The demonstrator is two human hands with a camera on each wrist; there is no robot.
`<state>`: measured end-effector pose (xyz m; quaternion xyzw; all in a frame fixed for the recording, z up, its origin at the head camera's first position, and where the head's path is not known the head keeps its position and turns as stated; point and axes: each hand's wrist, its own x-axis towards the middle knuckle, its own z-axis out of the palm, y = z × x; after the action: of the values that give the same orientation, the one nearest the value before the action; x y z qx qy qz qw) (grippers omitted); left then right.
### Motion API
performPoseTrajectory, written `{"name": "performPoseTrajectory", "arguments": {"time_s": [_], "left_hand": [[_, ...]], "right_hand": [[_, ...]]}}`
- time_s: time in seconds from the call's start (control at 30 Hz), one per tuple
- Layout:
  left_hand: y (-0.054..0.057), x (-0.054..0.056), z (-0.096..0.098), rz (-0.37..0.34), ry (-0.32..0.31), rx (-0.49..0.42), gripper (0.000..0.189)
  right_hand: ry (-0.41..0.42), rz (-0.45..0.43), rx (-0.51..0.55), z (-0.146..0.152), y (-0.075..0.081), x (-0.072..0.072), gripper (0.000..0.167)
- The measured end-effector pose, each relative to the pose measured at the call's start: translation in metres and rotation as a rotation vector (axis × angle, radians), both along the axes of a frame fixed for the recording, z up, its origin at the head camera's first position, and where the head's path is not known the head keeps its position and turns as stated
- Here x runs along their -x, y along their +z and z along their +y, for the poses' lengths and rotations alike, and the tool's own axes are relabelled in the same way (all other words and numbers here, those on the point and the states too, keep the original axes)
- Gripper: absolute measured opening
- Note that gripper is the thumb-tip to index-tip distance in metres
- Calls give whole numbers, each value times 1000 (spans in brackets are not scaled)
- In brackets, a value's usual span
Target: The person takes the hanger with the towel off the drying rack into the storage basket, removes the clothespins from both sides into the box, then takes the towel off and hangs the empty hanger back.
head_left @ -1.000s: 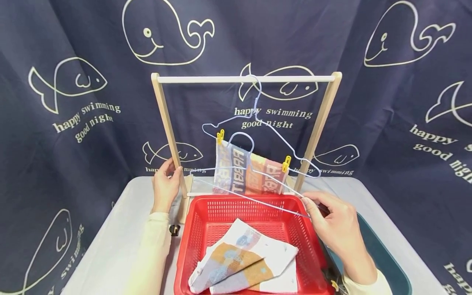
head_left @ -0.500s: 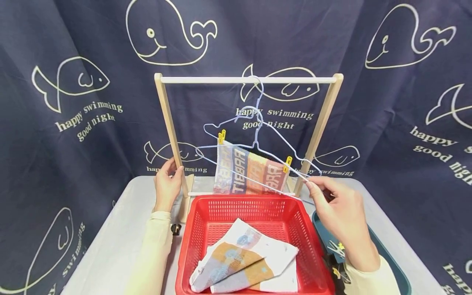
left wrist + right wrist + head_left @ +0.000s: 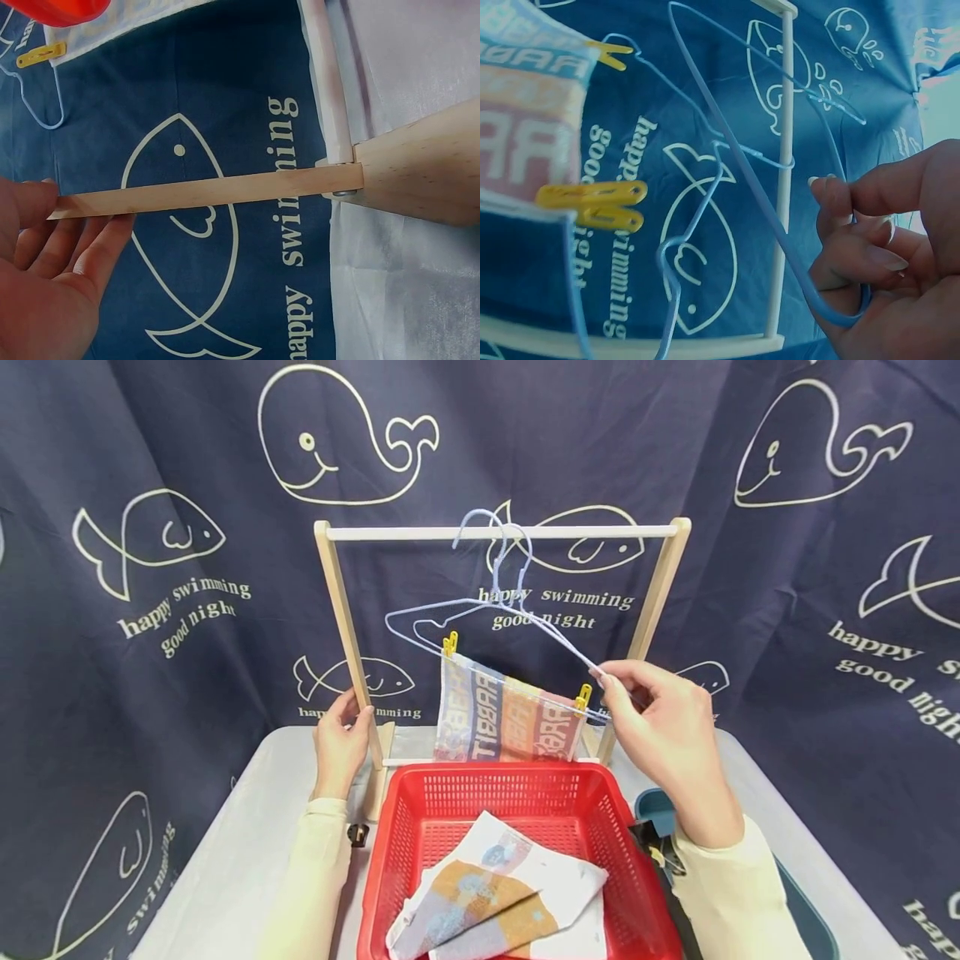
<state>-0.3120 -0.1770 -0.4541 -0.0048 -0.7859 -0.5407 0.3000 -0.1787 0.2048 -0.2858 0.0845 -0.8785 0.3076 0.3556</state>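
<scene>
Right hand (image 3: 663,718) pinching pale-blue wire hanger (image 3: 759,193), left hand (image 3: 341,743) gripping wooden rack (image 3: 341,610), multicoloured towel (image 3: 487,727) behind, red plastic basket (image 3: 510,790) nearer

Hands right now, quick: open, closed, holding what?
Left hand: closed, holding the rack's left wooden upright.
Right hand: closed, pinching one end of a blue hanger.
</scene>
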Motion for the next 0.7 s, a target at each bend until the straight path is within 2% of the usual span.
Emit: {"name": "performPoseTrajectory", "arguments": {"time_s": [0.23, 0.4, 0.53, 0.7], "left_hand": [[-1, -2, 2, -1, 0, -12, 36], [-2, -1, 3, 5, -2, -10, 36], [-3, -1, 2, -1, -5, -9, 36], [-3, 0, 0, 8, -5, -11, 35]], "right_hand": [[22, -23, 35, -17, 16, 22, 17], [40, -34, 61, -28, 20, 37, 17], [52, -25, 69, -37, 19, 43, 16], [55, 4, 72, -49, 19, 43, 15]]}}
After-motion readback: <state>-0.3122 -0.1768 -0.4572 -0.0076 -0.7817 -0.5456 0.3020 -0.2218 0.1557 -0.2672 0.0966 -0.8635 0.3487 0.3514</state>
